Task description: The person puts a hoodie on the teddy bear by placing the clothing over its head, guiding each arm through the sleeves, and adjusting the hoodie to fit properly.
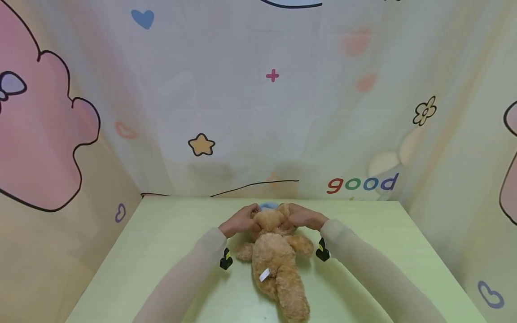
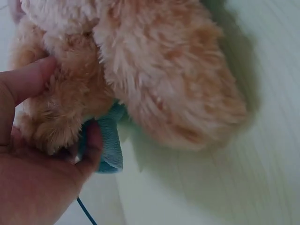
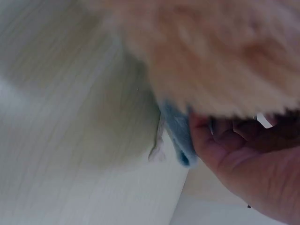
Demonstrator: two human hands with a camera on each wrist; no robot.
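Observation:
A light-brown plush teddy bear [image 1: 271, 255] lies on the table with its head toward the far edge and a small white tag [image 1: 264, 274] on its body. My left hand [image 1: 241, 220] grips the left side of its head; in the left wrist view the thumb [image 2: 35, 79] presses into the fur while the fingers curl underneath. On the other side, my right hand [image 1: 304, 216] holds the head with bent fingers. Blue fabric [image 1: 268, 206] shows past the head, and each wrist view has a piece of it close to the fingers. Fur hides some fingertips.
The pale green table [image 1: 169, 251] ends at a printed cloth backdrop [image 1: 242, 98] behind the bear, with cloth also on both sides. In the right wrist view, a thin pale strip [image 3: 157, 145] hangs beside the blue fabric.

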